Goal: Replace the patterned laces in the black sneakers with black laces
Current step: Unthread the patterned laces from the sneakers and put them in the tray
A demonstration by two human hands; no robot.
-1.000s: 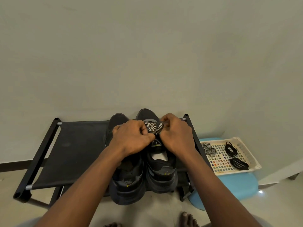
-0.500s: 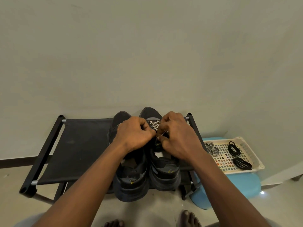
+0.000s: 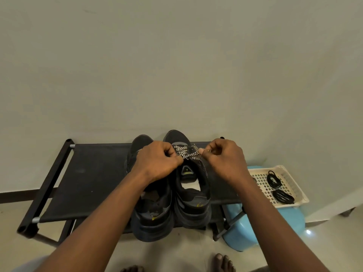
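Note:
Two black sneakers stand side by side on a black rack, toes to the wall. The right sneaker [image 3: 191,195] carries a black-and-white patterned lace [image 3: 186,154] across its upper eyelets. My left hand [image 3: 157,163] pinches the lace at its left side, covering much of the left sneaker [image 3: 151,218]. My right hand [image 3: 224,160] pinches the lace's right end and holds it out to the right. A loose strand hangs down the right sneaker's side. Two coiled black laces [image 3: 274,179] [image 3: 282,196] lie in a cream basket.
The black fabric shoe rack [image 3: 94,179] stands against a plain wall. The cream perforated basket [image 3: 294,185] rests on a blue stool [image 3: 261,224] at the right. My bare toes show at the bottom edge on a light tiled floor.
My hands have drawn apart: the right hand moved right, pulling the patterned lace out sideways. More of the right sneaker's tongue and opening now shows.

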